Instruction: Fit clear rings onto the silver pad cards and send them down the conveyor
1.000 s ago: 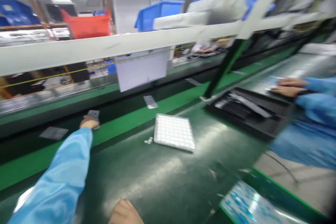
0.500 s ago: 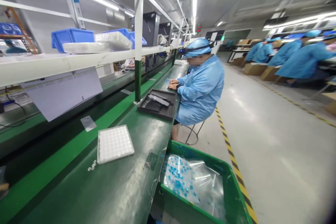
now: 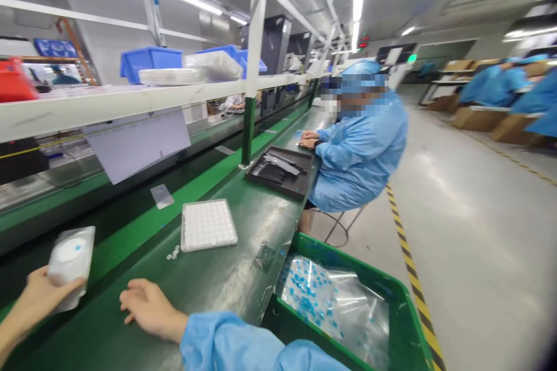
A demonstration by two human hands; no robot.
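A flat, silvery-white rectangular panel [image 3: 72,264] bearing a round white disc [image 3: 66,250] is held up at the left of the view, over the dark channel, its long axis running steeply from lower left to upper right. It is gripped near its lower end by the left hand [image 3: 43,295], the thumb laid across the face. A similar grey rectangular panel [image 3: 162,196] is seen farther off along the bright green strip [image 3: 134,237]. On the dark green worktop [image 3: 248,255], small white rings [image 3: 174,253] are scattered beside a clear square tray of white pieces [image 3: 209,224]; beyond, a black rectangular tray [image 3: 300,188] is set by a white-and-green post [image 3: 249,127]. To the panel's right, the right hand [image 3: 150,306] is held loosely open and empty, fingers slightly curled, apart from the panel.
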